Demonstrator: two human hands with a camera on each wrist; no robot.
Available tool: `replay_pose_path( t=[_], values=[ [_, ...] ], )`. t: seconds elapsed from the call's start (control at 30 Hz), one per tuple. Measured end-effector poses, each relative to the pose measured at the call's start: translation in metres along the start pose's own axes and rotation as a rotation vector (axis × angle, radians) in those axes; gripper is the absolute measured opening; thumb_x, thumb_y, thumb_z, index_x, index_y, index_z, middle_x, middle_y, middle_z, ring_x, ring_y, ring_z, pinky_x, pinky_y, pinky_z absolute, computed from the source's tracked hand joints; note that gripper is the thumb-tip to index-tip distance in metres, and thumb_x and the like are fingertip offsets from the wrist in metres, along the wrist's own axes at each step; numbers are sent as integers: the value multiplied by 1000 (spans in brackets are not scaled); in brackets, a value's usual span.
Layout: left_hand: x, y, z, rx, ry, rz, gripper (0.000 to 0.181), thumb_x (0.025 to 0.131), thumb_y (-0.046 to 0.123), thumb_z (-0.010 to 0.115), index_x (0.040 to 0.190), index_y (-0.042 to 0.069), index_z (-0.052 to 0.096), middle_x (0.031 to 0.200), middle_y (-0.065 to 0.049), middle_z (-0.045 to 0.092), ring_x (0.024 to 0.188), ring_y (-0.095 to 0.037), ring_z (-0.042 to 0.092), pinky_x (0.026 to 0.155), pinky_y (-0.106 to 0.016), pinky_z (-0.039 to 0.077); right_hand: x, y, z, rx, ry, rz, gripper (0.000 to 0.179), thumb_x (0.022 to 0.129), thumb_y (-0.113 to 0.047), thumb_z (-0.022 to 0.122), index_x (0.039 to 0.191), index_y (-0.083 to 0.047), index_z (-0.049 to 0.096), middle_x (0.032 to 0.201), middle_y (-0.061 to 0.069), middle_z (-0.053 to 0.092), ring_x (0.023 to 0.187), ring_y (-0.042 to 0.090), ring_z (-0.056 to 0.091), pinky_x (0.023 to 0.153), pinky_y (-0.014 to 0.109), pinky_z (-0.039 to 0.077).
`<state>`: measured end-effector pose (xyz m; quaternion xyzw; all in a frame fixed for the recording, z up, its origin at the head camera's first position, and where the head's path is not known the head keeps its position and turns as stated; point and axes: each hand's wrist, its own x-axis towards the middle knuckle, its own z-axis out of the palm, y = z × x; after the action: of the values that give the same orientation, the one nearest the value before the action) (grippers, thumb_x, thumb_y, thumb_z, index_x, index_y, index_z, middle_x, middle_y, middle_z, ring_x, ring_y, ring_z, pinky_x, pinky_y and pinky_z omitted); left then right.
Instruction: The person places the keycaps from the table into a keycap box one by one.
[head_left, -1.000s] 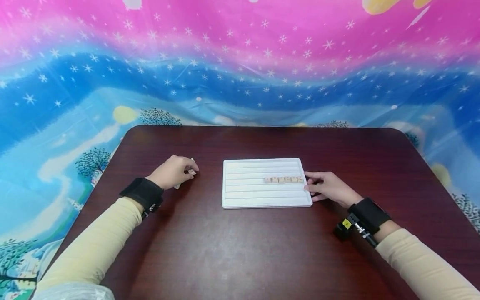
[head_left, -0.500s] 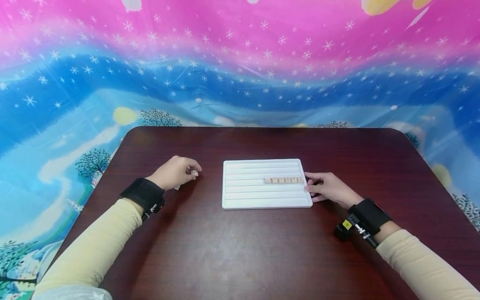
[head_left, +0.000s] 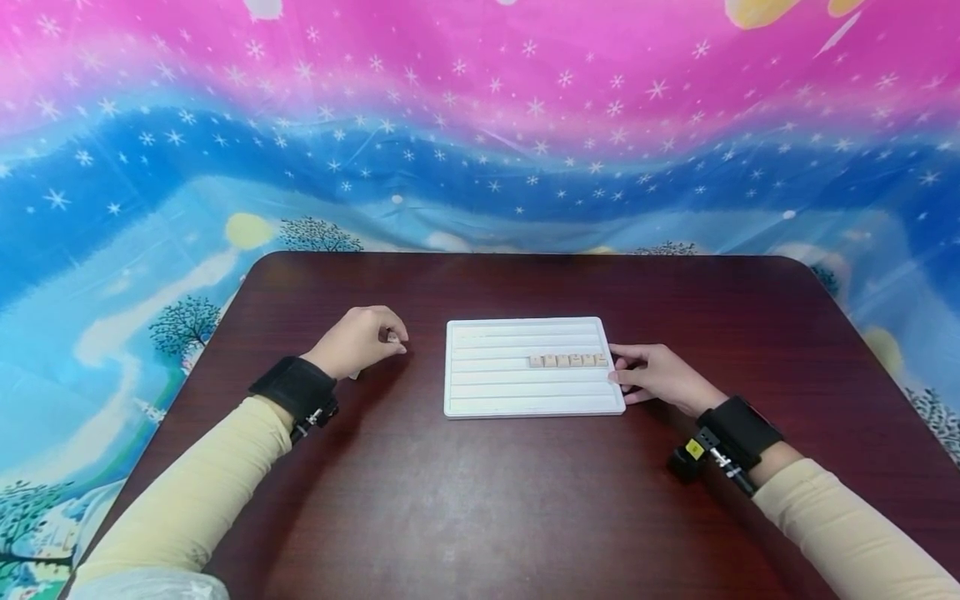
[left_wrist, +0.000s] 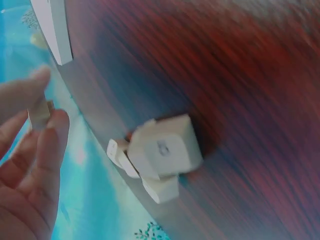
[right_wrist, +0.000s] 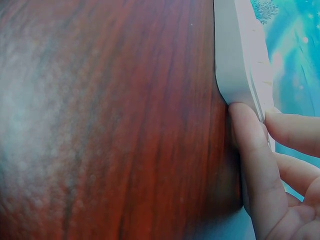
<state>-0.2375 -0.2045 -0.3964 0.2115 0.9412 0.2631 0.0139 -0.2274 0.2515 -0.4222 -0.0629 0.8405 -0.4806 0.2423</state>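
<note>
My left hand [head_left: 357, 342], left of the board, pinches a small beige keycap [head_left: 393, 337] between thumb and fingers; the left wrist view shows the same keycap [left_wrist: 39, 116] raised off the table. Below that hand lie several loose keycaps [left_wrist: 167, 150], one with a dark character on top; the head view mostly hides them behind the hand. A white ridged board [head_left: 487, 389] lies flat at mid-table. Across its right half runs a row of beige keycaps [head_left: 567, 361]. At the board's right edge my right hand [head_left: 660, 377] grips the rim, with fingers on the edge and side.
The dark reddish wooden table [head_left: 465, 500] has rounded far corners. Behind it and at its sides hangs a pink and blue printed cloth [head_left: 480, 150]. Black straps with small cameras sit on both wrists.
My left hand has lifted a keycap and shifted slightly right, away from the loose ones. The right hand, the board and its row of keycaps stay where they were.
</note>
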Motion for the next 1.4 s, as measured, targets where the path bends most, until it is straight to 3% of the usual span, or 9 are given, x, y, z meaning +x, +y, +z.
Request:
replay_pose_path(
  t=[0.3,0.53,0.73,0.97,1.2,1.4],
  values=[
    [5,11,7,-48,26,-56,16,88,-2,75,104,1,76,99,-8,71,88,-22,64,83,-42,54,2,1,0,4,5,2,66,99,-3,65,155,9,31,113,22,53,90,23,66,74,35,60],
    [7,14,13,-38,57,10,14,87,-5,75,99,1,78,100,-6,68,83,-21,61,77,-37,53,0,2,0,1,-3,-6,66,100,-2,64,155,10,30,113,22,53,91,23,66,73,36,60],
    [10,22,14,-74,65,11,15,86,-6,77,100,0,77,98,-6,68,85,-21,63,78,-37,54,1,1,-1,6,1,-1,66,100,-3,65,155,10,30,113,22,53,91,23,66,74,35,60],
    [18,33,23,-105,37,-21,14,86,-3,78,97,5,75,94,-5,71,86,-20,66,80,-38,55,1,1,0,5,2,-7,67,100,-3,65,155,10,30,114,22,53,91,23,66,73,35,60],
    [25,43,28,-102,29,9,16,86,3,81,100,7,76,96,-4,73,88,-18,67,82,-38,54,1,2,0,6,1,-4,67,100,-3,65,155,10,30,113,22,53,90,22,67,73,35,60],
    [33,52,32,-154,-19,6,18,88,5,80,106,7,76,97,-4,71,83,-19,61,75,-34,51,0,1,-1,9,-6,-5,67,100,-3,65,155,10,29,112,22,53,90,22,66,73,35,60]
  ],
)
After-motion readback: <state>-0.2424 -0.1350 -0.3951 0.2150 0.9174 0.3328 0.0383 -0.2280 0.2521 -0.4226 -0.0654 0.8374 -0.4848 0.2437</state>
